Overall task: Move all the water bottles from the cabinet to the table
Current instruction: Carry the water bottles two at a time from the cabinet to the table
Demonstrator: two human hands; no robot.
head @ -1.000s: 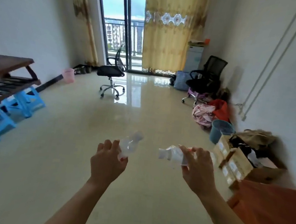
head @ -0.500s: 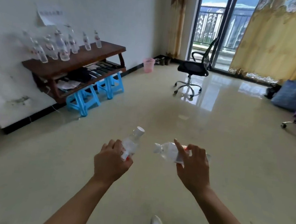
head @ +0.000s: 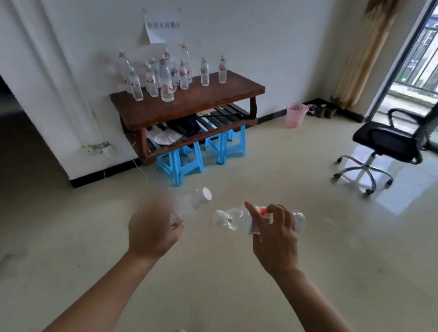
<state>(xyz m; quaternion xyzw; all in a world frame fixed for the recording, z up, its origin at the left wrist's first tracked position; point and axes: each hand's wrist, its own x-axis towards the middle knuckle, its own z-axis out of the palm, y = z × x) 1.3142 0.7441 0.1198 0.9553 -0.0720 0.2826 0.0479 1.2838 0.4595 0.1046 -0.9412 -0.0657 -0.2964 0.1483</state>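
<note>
Over the floor, well short of the tabletop [head: 199, 105]: gripping one water bottle [head: 194, 203] in the left hand [head: 153, 229], a second bottle [head: 234, 217] in the right hand [head: 275, 238]. Seemingly delivered already: standing bottles [head: 166, 86] clustered up there. Cannot see the cabinet, so cannot tell what remains.

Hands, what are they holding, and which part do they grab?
The left hand holds the tilted water bottle by its lower body, cap up. The right hand holds the sideways water bottle round its labelled middle.
</note>
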